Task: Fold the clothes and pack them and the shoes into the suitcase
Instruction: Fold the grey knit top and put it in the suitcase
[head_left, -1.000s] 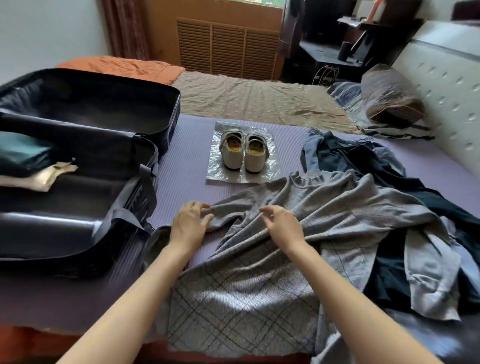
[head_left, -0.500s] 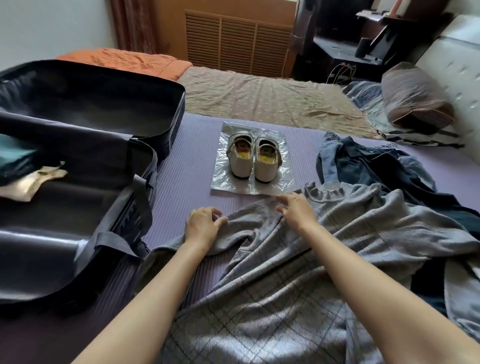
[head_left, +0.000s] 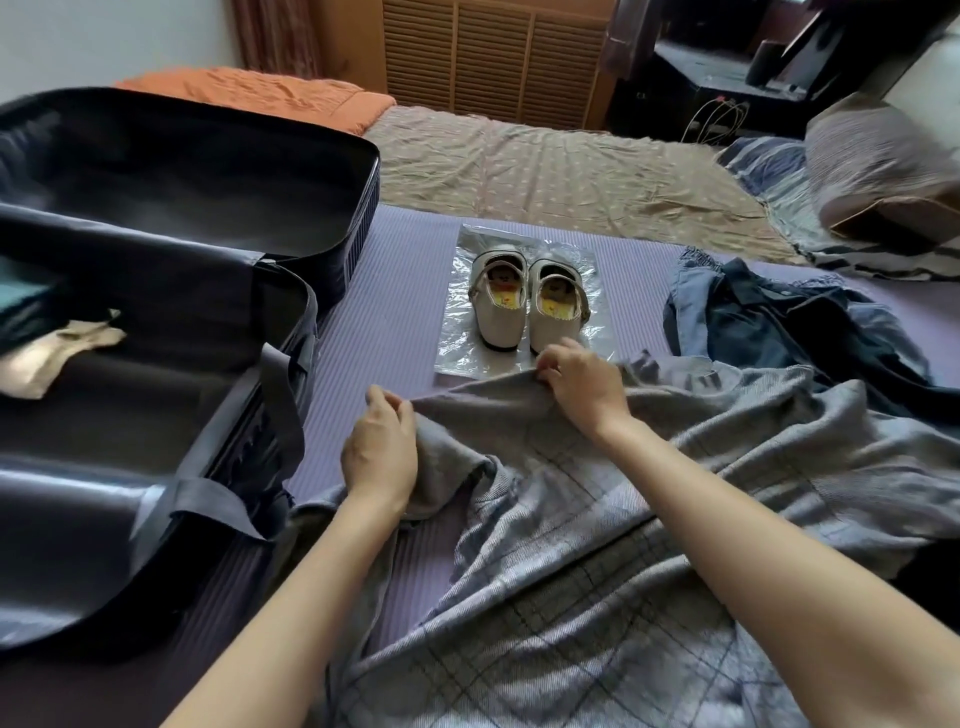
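Note:
A grey checked garment (head_left: 561, 545) lies crumpled across the purple mat in front of me. My left hand (head_left: 382, 457) grips its upper edge on the left. My right hand (head_left: 582, 387) pinches the same edge further up, just below the shoes. A pair of white shoes (head_left: 527, 309) stands on a clear plastic bag (head_left: 457, 343) in the middle. The open dark suitcase (head_left: 171, 415) lies at the left, with folded teal and beige clothes (head_left: 47, 343) in its near half. A dark blue garment (head_left: 779, 322) is heaped at the right.
The purple mat (head_left: 395, 322) covers the near part of the bed. Beyond it lie a beige sheet (head_left: 561, 166) and an orange blanket (head_left: 249, 93). A striped pillow (head_left: 878, 161) rests at the far right. The suitcase straps (head_left: 280, 405) hang over its near rim.
Both hands have slid up along the grey garment's top edge toward the shoes, the right hand furthest. The edge is now stretched between them.

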